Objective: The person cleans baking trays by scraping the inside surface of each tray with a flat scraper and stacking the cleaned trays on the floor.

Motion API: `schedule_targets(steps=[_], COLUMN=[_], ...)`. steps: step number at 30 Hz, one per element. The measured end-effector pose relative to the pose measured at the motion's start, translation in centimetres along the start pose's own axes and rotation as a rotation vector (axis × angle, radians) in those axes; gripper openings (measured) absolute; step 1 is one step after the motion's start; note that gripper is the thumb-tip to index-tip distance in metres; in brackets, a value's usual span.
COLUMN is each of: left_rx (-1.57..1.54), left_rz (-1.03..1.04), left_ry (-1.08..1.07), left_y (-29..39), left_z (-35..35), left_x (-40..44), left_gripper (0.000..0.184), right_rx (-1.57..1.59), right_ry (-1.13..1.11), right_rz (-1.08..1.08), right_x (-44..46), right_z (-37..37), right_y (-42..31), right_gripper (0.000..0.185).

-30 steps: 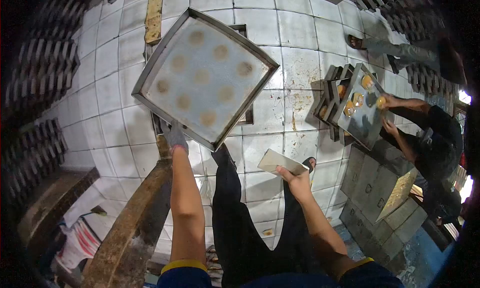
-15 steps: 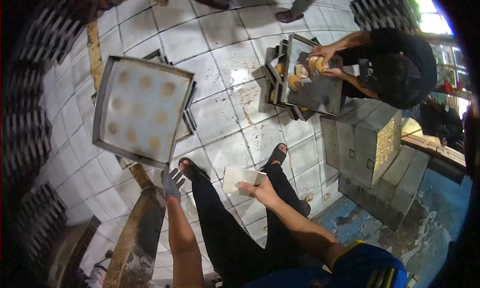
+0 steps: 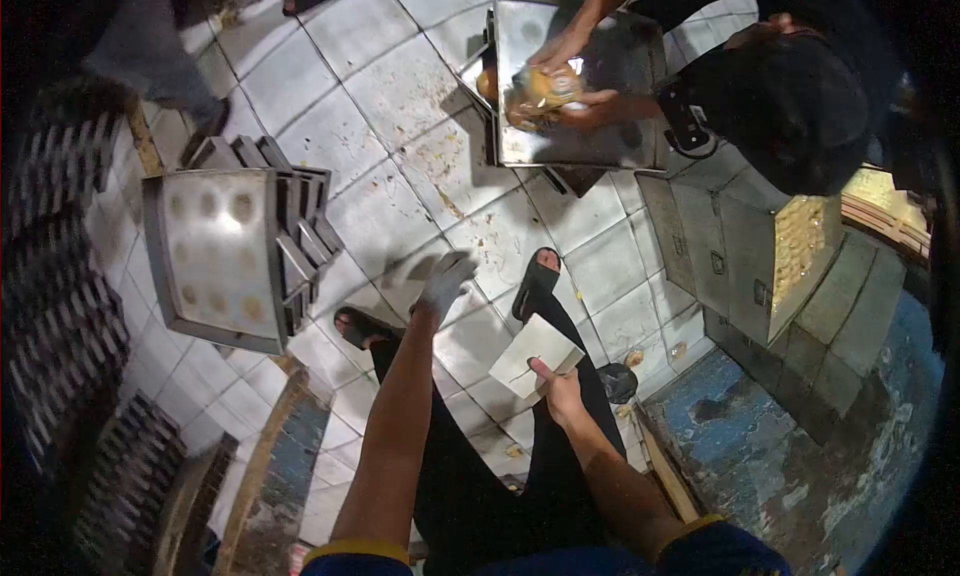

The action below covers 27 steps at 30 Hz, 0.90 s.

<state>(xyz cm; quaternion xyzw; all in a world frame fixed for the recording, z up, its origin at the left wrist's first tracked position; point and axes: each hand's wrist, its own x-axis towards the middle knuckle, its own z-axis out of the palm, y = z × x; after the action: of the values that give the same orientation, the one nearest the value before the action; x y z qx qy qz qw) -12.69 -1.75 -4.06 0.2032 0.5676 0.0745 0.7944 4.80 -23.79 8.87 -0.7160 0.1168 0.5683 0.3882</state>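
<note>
My left hand (image 3: 441, 288), in a grey glove, is over the tiled floor in front of my feet. Its fingers are stretched out, somewhat blurred, with nothing in them. My right hand (image 3: 561, 387) grips a flat, stiff white rectangular piece (image 3: 527, 354) by its lower right side, thumb on top. It is held above my right leg; its exact kind I cannot make out. To the left, a metal baking tray (image 3: 215, 244) with rows of round brown marks lies on a stack of trays (image 3: 303, 226) turned at different angles.
A co-worker's hands (image 3: 570, 71) hold wrapped buns (image 3: 550, 86) over another metal tray (image 3: 610, 141) on a stack. Large metal tins (image 3: 735, 251) stand at right. A wooden-edged ledge (image 3: 265, 446) is at lower left. Another person's legs (image 3: 160, 56) are at upper left.
My left hand has left the near corner of the marked tray and moved right. The tray now sits straighter on its stack. The white piece shifted right. The co-worker has lifted buns.
</note>
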Motion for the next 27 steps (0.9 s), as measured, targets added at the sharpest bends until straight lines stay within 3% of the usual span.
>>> schedule_targets(steps=[3,5,6,8,9,13,16,19,20,21,22,23,24,26,27], left_rx=[0.030,0.005,0.258,0.058,-0.389,-0.564,-0.652,-0.714,-0.836,-0.699,-0.664,-0.639,-0.639,-0.652,-0.627], left_rz=[0.031,0.145,0.402,0.359,0.049,-0.025,0.001,0.137,0.212,0.190,0.124,0.134,0.185,0.294,0.340], left_ry=[-0.192,-0.198,-0.234,-0.209,-0.144,0.013,0.282,0.323,0.175,0.190,0.218,0.250,0.287,0.322,0.282], left_y=[1.7,2.7,2.0,2.8,5.1,4.5,4.7,6.7,5.9,6.0,4.8,2.6,-0.1,-4.9,-5.7], left_z=[9.3,16.0,17.9,22.8,25.7,31.0,32.0,28.0,25.5,22.3,19.1,15.7,11.9,4.5,1.7], left_x=[9.2,14.9,18.8,23.1,23.4,29.9,31.0,25.4,24.0,20.9,19.0,16.6,13.2,5.4,1.3], left_gripper=[0.055,0.052,0.050,0.046,0.044,0.040,0.037,0.034,0.032,0.031,0.029,0.027,0.025,0.021,0.027], right_rx=[0.040,0.181,0.207,0.217,0.245,0.212,0.155,0.189,0.169,0.148,0.082,0.073,-0.058,-0.026,-0.134], right_ry=[0.089,0.161,0.137,0.173,0.207,0.190,0.189,0.114,0.074,0.024,-0.014,-0.038,-0.122,-0.358,-0.449], right_rz=[-0.010,-0.085,-0.085,-0.077,-0.090,-0.108,-0.044,-0.092,-0.076,-0.055,0.015,0.058,0.124,0.174,0.220], right_x=[3.0,4.9,5.8,7.4,7.8,9.0,8.8,8.4,7.8,7.3,6.2,5.3,4.7,3.6,4.0], right_z=[-4.3,-6.4,-7.9,-9.3,-9.8,-10.6,-10.9,-10.0,-9.3,-8.5,-7.4,-6.6,-7.0,-5.6,-5.3], right_y=[-1.0,-2.2,-2.5,-3.7,-4.1,-4.7,-4.5,-4.1,-4.2,-4.2,-4.9,-5.0,-4.4,-3.4,-2.8], right_gripper=[0.043,0.048,0.048,0.047,0.046,0.046,0.045,0.049,0.052,0.055,0.061,0.054,0.053,0.051,0.052])
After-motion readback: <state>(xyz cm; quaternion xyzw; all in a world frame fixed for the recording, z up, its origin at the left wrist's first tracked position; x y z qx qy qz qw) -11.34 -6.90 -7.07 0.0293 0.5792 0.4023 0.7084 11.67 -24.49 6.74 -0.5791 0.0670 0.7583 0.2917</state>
